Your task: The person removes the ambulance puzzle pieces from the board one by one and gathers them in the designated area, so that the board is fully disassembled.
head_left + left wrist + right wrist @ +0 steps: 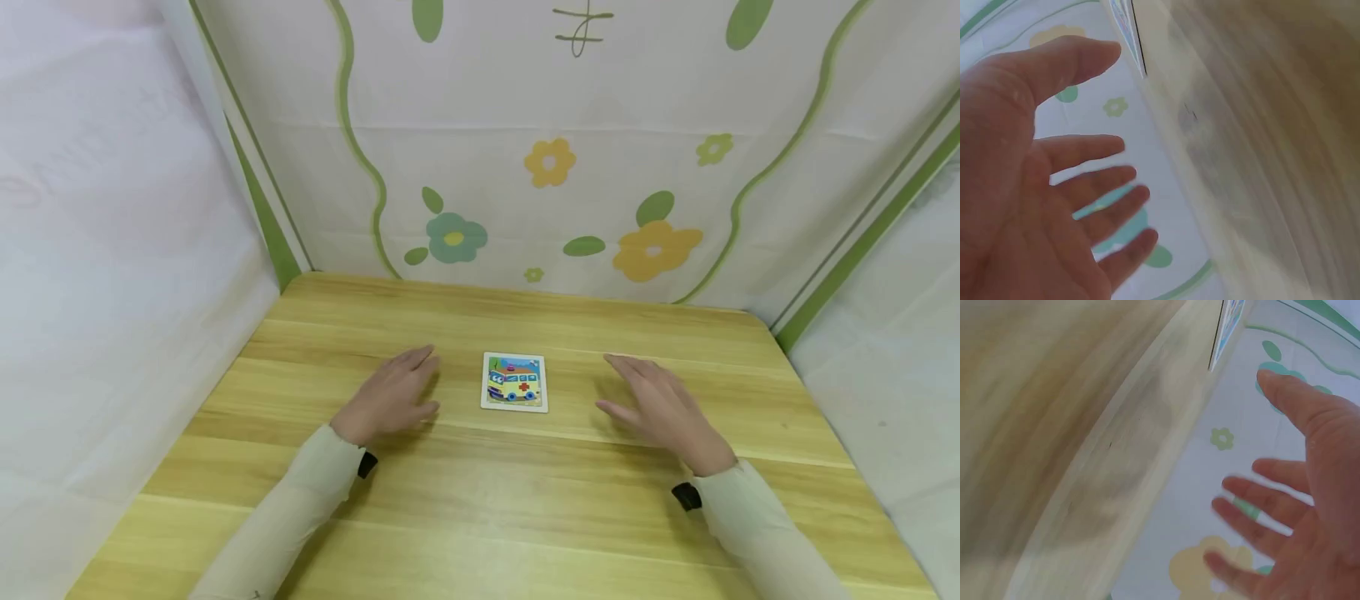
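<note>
A small square picture puzzle point(514, 382) with a white border lies flat on the wooden table, showing a cartoon ambulance with a red cross. To its left my left hand point(393, 396) hovers with spread fingers, apart from the puzzle and holding nothing. On the other side my right hand point(663, 408) is held likewise, its fingers loosely extended and nothing in them. Each wrist view catches only the thin edge of the puzzle, near the top, beyond the thumb; the left hand point(1054, 187) and right hand point(1310, 500) both show parted fingers there.
The pale wooden table point(480, 517) reaches back to a white curtain point(495, 100) printed with flowers and leaves. White cloth walls stand at the left and right. Each sleeve has a dark strap by the wrist.
</note>
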`<move>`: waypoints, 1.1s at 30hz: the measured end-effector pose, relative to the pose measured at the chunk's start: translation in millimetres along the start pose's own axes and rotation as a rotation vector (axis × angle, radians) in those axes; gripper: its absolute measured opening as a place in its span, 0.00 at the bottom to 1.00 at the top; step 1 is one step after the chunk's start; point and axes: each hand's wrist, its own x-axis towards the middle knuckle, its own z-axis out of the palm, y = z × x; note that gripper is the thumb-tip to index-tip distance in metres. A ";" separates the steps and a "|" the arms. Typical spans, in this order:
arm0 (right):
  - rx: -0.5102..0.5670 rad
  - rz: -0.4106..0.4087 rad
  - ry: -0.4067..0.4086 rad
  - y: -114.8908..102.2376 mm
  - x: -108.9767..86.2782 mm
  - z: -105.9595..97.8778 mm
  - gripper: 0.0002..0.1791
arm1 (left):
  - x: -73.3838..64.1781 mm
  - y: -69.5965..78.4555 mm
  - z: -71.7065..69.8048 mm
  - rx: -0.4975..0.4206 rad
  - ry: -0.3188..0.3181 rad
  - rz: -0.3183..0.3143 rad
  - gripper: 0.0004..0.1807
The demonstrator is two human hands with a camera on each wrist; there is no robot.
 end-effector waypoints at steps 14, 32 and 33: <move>0.223 -0.122 -0.210 -25.3 79.1 27.4 0.26 | 61.2 7.5 13.6 -0.196 -0.086 -0.007 0.35; 0.299 -0.149 -0.372 -71.7 148.3 47.0 0.15 | 108.2 20.8 27.7 -0.310 -0.097 0.032 0.23; 0.301 -0.145 -0.385 -72.8 149.6 47.7 0.14 | 108.5 21.3 27.9 -0.316 -0.104 0.035 0.22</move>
